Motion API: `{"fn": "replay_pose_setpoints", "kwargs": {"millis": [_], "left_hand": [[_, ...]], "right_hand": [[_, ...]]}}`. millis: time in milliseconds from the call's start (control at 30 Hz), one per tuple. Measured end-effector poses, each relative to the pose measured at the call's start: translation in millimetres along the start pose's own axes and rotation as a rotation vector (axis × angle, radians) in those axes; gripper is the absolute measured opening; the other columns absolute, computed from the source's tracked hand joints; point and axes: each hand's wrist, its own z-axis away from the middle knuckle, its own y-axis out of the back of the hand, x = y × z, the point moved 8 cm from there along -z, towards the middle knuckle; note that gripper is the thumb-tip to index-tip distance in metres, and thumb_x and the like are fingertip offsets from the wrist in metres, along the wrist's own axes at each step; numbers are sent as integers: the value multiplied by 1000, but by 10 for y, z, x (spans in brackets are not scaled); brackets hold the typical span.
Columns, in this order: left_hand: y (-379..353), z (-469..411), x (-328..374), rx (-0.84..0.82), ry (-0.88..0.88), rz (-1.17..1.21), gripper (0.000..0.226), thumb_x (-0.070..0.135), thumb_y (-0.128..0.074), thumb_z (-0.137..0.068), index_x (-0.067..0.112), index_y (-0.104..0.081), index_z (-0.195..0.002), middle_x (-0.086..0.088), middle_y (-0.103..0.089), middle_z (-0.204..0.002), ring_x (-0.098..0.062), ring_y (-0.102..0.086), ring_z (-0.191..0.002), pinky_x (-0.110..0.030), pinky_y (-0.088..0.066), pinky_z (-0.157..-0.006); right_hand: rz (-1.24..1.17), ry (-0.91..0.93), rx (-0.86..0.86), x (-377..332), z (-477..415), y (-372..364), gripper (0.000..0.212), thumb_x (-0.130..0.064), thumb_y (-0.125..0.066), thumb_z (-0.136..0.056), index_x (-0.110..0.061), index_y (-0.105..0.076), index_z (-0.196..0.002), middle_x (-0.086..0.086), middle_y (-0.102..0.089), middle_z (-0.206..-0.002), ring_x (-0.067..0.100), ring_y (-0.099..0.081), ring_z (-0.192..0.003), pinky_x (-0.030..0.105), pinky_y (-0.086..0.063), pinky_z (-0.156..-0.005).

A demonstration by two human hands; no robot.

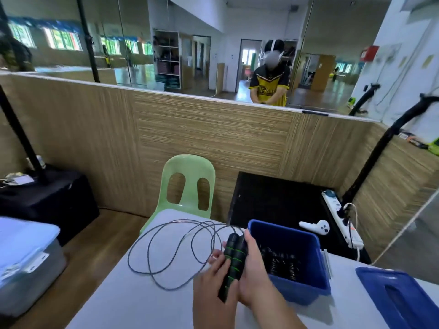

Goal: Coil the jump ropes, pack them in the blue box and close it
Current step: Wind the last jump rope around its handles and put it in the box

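A jump rope with two black handles with green rings is held upright between my hands above the white table. My right hand wraps around the handles from the right. My left hand grips them from the left, fingers curled on the lower part. The grey cord lies in several loose loops on the table to the left. The open blue box stands just right of my hands, with black rope handles inside. Its blue lid lies at the right edge.
A light green plastic chair stands behind the table. A grey storage bin with a white lid is at the left. A black surface behind the box bears a white controller and a power strip. A wood-panelled wall runs behind.
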Motion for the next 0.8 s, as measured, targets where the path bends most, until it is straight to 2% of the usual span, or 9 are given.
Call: {"fn": "replay_pose_setpoints", "kwargs": {"millis": [133, 200, 233, 300, 433, 567, 633, 700, 800], "left_hand": [[97, 305, 291, 60, -90, -7, 52, 37, -61, -74, 22, -76, -122, 3, -69, -135, -14, -71, -105, -27, -48, -93], [204, 512, 459, 130, -57, 103, 46, 37, -61, -74, 42, -73, -118, 19, -67, -135, -8, -65, -117, -27, -49, -96], [273, 626, 560, 167, -31, 151, 46, 37, -60, -74, 53, -70, -115, 27, -65, -132, -2, -60, -119, -22, -48, -97], [357, 839, 754, 218, -12, 188, 41, 38, -59, -71, 62, -69, -103, 28, -62, -125, 1, -57, -117, -16, -46, -97], [427, 1165, 967, 242, 21, 188, 20, 41, -63, -73, 47, -74, -89, 14, -64, -104, -6, -62, -103, -33, -54, -80], [529, 1210, 1176, 216, 47, 193, 12, 41, -60, -82, 43, -72, -81, 16, -66, -92, -9, -59, -98, -29, -50, -73], [575, 1099, 1304, 190, 59, 159, 21, 24, -67, -91, 39, -70, -77, 18, -66, -90, -7, -58, -97, -28, -48, -72], [616, 940, 1444, 161, 80, 156, 28, 13, -66, -95, 37, -68, -80, 18, -65, -89, -3, -58, -95, -24, -45, -71], [606, 638, 1683, 102, 54, 202, 26, 16, -63, -98, 40, -67, -89, 16, -67, -96, 0, -60, -97, -23, -49, -77]], "right_hand": [[7, 44, -60, 14, 385, 49, 59, -61, -68, -79, -2, -63, -84, 17, -57, -75, 30, -58, -68, 37, -50, -71], [-40, 37, -128, 51, 599, 84, 56, -57, -69, -73, -2, -62, -80, 16, -54, -73, 28, -52, -66, 37, -46, -71], [-62, 37, -159, 63, 689, 112, 56, -57, -68, -73, -2, -62, -81, 16, -53, -73, 27, -50, -64, 37, -44, -70], [-83, 54, -191, 57, 850, 189, 57, -59, -63, -80, -2, -60, -87, 16, -52, -75, 27, -49, -63, 38, -43, -68], [-29, 76, -216, 23, 1174, 390, 61, -62, -55, -86, -2, -62, -92, 16, -54, -76, 27, -51, -62, 35, -44, -60], [69, 45, -267, 2, 1531, 549, 63, -64, -57, -82, -4, -61, -99, 14, -53, -76, 25, -48, -60, 34, -42, -59], [160, 47, -269, -49, 1693, 612, 63, -65, -60, -77, -6, -61, -100, 12, -53, -75, 25, -48, -58, 34, -41, -59], [251, 63, -256, -127, 1820, 669, 65, -66, -63, -72, -7, -62, -100, 12, -54, -76, 24, -48, -58, 33, -40, -58], [352, 85, -233, -291, 1996, 724, 67, -68, -62, -73, -6, -68, -97, 12, -55, -76, 24, -48, -58, 32, -40, -57]]}}
